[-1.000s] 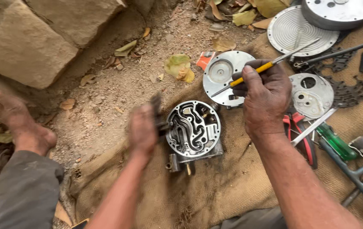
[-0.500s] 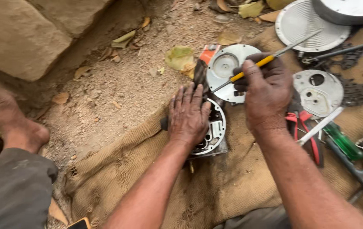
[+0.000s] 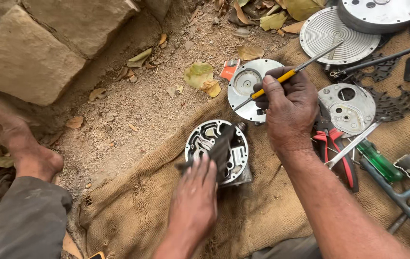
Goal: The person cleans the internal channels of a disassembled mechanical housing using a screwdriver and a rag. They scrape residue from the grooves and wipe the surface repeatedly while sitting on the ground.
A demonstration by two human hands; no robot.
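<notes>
Reaching up from the bottom edge, the left hand [image 3: 193, 204] pinches a dark rag [image 3: 221, 148] against the round silver metal housing [image 3: 217, 151] at frame centre on brown burlap sacking [image 3: 272, 211]. Right hand [image 3: 288, 108], fist closed, grips a yellow-handled slim screwdriver [image 3: 288, 74], its long axis slanting lower left to upper right.

left hand [image 3: 193, 201]: bare, grimy, no glove, ring or watch
right hand [image 3: 288, 108]: bare, grease-stained fingers
forearms: uncovered, no sleeves
trouser leg [image 3: 20, 220]: grey cloth, lower left of the frame
foot [image 3: 15, 144]: bare, dusty
</notes>
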